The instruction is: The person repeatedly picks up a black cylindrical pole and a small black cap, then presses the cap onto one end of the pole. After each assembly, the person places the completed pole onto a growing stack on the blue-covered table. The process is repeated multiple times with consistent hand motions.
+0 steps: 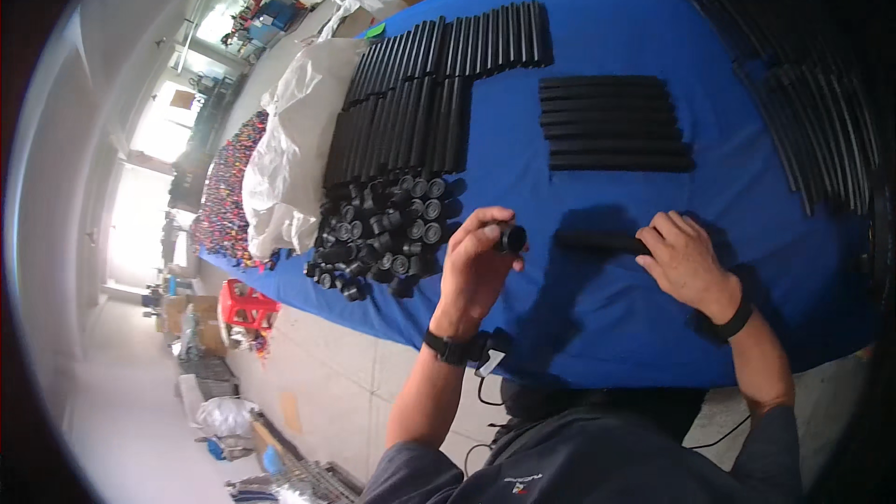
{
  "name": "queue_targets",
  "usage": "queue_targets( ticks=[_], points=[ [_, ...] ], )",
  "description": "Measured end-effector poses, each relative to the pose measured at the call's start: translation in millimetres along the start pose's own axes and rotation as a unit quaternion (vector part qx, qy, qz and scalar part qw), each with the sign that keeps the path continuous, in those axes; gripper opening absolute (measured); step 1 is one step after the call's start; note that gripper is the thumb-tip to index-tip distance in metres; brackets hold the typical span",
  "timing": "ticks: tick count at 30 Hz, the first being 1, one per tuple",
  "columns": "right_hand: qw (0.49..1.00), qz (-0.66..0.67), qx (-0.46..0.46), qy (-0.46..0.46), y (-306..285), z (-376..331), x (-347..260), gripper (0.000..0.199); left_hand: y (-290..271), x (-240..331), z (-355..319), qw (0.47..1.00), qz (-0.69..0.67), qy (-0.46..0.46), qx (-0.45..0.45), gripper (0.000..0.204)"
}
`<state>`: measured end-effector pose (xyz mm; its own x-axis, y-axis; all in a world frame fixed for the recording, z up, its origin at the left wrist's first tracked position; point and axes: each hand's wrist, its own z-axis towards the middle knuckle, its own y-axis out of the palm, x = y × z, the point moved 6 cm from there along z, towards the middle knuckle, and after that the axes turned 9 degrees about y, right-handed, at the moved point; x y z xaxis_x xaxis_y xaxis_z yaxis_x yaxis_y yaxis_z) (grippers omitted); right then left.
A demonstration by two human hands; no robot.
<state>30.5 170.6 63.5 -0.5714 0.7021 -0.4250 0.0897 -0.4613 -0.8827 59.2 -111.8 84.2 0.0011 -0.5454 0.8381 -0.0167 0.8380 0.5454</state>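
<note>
Near the table's front edge, my left hand (474, 257) is closed around a black round cap (511, 239), its hollow side facing right. To the right, my right hand (686, 257) grips the right end of a black tube (597, 243). The tube lies level and points toward the cap, with a gap between them. A heap of similar black caps (383, 233) sits just left of my left hand. Beyond my hands, several black tubes (611, 121) lie side by side in a neat stack.
A blue cloth (509, 145) covers the table. Rows of black tubes (401, 126) stand out at the left, and more tubes (812, 112) at the far right. A clear plastic bag (299, 140) lies beside many small multicoloured pieces (229, 187). A red stool (247, 306) stands on the floor.
</note>
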Motion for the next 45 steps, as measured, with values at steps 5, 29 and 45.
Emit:
queue_targets(
  ticks=[5, 29, 45],
  points=[
    [0.991, -0.040, 0.029, 0.122, -24, -40, 15, 0.027, 48, -51, 50, 0.978, -0.188, -0.062, -0.065, 0.017],
    [0.962, 0.116, 0.053, 0.240, -29, -68, -6, 0.039, 94, -128, 51, 0.851, -0.208, -0.201, -0.438, 0.054],
    [0.989, -0.022, -0.012, 0.146, -48, -38, -27, 0.036, 99, -122, 50, 0.864, -0.206, -0.179, -0.423, 0.044]
  ],
)
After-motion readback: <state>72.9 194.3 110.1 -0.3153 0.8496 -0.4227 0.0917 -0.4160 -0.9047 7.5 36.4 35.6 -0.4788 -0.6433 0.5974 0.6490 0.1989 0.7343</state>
